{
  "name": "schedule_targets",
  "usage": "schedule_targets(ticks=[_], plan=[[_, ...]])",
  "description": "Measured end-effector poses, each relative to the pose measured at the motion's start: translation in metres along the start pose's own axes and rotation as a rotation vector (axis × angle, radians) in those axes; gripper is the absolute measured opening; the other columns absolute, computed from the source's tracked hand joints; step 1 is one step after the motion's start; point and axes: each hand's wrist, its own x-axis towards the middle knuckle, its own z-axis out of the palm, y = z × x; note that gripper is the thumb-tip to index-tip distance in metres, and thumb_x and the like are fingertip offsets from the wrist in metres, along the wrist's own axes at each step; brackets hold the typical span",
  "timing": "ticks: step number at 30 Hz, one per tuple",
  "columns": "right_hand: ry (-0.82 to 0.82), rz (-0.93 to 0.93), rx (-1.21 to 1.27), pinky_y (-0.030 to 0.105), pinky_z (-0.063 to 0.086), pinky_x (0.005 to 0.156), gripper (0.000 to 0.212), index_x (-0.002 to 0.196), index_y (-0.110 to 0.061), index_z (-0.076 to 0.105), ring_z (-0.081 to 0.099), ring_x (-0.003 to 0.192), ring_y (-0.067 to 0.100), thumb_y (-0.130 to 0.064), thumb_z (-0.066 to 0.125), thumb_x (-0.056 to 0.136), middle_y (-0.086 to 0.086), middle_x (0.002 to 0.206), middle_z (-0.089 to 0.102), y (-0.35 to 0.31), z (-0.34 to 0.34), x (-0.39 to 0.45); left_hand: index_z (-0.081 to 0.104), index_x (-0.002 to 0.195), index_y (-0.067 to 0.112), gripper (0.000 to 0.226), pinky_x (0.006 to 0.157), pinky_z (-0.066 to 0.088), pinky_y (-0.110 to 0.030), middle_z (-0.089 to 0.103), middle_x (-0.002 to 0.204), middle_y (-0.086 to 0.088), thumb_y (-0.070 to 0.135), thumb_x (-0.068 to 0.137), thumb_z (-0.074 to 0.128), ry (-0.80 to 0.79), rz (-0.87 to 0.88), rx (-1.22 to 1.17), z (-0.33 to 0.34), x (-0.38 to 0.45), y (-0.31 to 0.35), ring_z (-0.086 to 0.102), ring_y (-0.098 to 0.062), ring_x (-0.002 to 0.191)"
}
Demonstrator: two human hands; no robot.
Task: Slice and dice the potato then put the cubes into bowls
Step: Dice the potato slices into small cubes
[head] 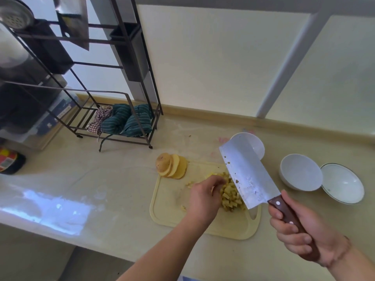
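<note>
While the right hand (300, 232) grips the cleaver (246, 171) handle, blade raised, left hand (205, 194) fingers curl loosely onto the potato cubes (230, 196). Whether they pinch any cannot be told. Sliced potato (172, 165) lies beyond those fingertips.

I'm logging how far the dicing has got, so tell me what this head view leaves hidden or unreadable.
- Far bowl: the raised cleaver covers most of it, so its contents cannot be seen.
- Potato cubes: the blade and left hand hide part of the pile; no count possible.
- Left fingers: tips buried among the cubes; grip unclear.
- Bottle label: blurred, cut by the left edge.
- Right hand grips the handle; nothing hidden there.
</note>
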Motion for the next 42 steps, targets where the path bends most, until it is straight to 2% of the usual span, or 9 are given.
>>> schedule_targets(ticks=[6, 10, 13, 17, 25, 29, 36, 40, 42], plan=[[-0.167, 0.012, 0.053, 0.018, 0.034, 0.032, 0.048, 0.077, -0.012, 0.054, 0.031, 0.032, 0.006, -0.057, 0.070, 0.083, 0.002, 0.055, 0.034, 0.004, -0.011, 0.007, 0.071, 0.092, 0.021, 0.014, 0.052, 0.049, -0.020, 0.074, 0.086, 0.002, 0.009, 0.096, 0.066, -0.074, -0.408, -0.285, -0.008, 0.012, 0.019, 0.066, -0.007, 0.061], [-0.306, 0.019, 0.166, 0.025, 0.041, 0.040, 0.056, 0.091, -0.011, 0.056, 0.048, 0.043, 0.011, -0.061, 0.031, 0.101, 0.004, 0.065, 0.048, 0.010, -0.027, 0.018, 0.067, 0.120, 0.007, 0.033, 0.071, 0.058, -0.032, 0.077, 0.102, -0.010, 0.022, 0.111, 0.038, -0.240, -0.682, -0.842, -0.008, 0.018, 0.025, 0.073, -0.020, 0.085], [-0.298, 0.015, 0.155, 0.024, 0.040, 0.038, 0.055, 0.088, -0.011, 0.056, 0.046, 0.040, 0.010, -0.062, 0.036, 0.099, 0.003, 0.062, 0.045, 0.012, -0.024, 0.019, 0.067, 0.120, 0.005, 0.038, 0.077, 0.060, -0.034, 0.075, 0.110, -0.012, 0.025, 0.112, 0.036, -0.293, -0.821, -1.191, -0.012, 0.020, 0.027, 0.072, -0.025, 0.095], [-0.166, -0.007, 0.122, 0.019, 0.032, 0.031, 0.049, 0.076, -0.012, 0.054, 0.033, 0.031, 0.007, -0.059, 0.060, 0.088, 0.001, 0.054, 0.034, 0.013, -0.020, 0.015, 0.069, 0.112, 0.003, 0.023, 0.080, 0.062, -0.034, 0.076, 0.100, -0.011, 0.013, 0.105, 0.050, -0.232, -0.838, -1.229, -0.015, 0.017, 0.022, 0.075, -0.024, 0.092], [-0.339, -0.011, 0.184, 0.025, 0.039, 0.038, 0.057, 0.091, -0.010, 0.056, 0.039, 0.041, 0.011, -0.060, 0.031, 0.101, 0.004, 0.065, 0.048, 0.012, -0.020, 0.023, 0.066, 0.117, -0.003, 0.032, 0.082, 0.063, -0.037, 0.070, 0.111, -0.018, 0.019, 0.108, 0.045, -0.410, -0.946, -1.223, -0.015, 0.011, 0.023, 0.073, -0.029, 0.094], [-0.292, -0.007, 0.160, 0.023, 0.039, 0.035, 0.053, 0.085, -0.011, 0.056, 0.044, 0.038, 0.009, -0.060, 0.039, 0.099, 0.002, 0.060, 0.045, 0.010, -0.020, 0.024, 0.063, 0.120, -0.007, 0.035, 0.072, 0.063, -0.038, 0.071, 0.105, -0.021, 0.019, 0.108, 0.044, -0.434, -0.967, -1.332, -0.014, 0.011, 0.025, 0.075, -0.034, 0.091], [-0.257, -0.029, 0.153, 0.022, 0.037, 0.036, 0.051, 0.086, -0.012, 0.056, 0.044, 0.039, 0.008, -0.059, 0.040, 0.099, 0.002, 0.060, 0.045, 0.004, -0.021, 0.019, 0.065, 0.115, -0.003, 0.025, 0.078, 0.063, -0.031, 0.075, 0.097, -0.016, 0.006, 0.108, 0.043, -0.354, -0.871, -1.172, -0.015, 0.009, 0.017, 0.076, -0.025, 0.088], [-0.221, -0.055, 0.168, 0.025, 0.037, 0.036, 0.053, 0.087, -0.012, 0.054, 0.039, 0.039, 0.011, -0.061, 0.037, 0.099, 0.004, 0.062, 0.043, 0.002, -0.011, 0.011, 0.070, 0.117, 0.016, 0.032, 0.093, 0.052, -0.017, 0.074, 0.115, -0.004, 0.004, 0.108, 0.041, -0.235, -0.378, -0.414, -0.001, 0.010, 0.009, 0.070, -0.006, 0.102], [-0.009, -0.083, 0.063, 0.018, 0.029, 0.031, 0.050, 0.075, -0.014, 0.052, 0.026, 0.032, 0.008, -0.061, 0.054, 0.090, 0.003, 0.056, 0.031, 0.000, 0.003, 0.004, 0.071, 0.127, 0.015, 0.032, 0.093, 0.043, -0.004, 0.073, 0.122, 0.002, 0.008, 0.105, 0.049, -0.202, -0.151, -0.137, 0.004, 0.010, 0.007, 0.066, -0.003, 0.110]])
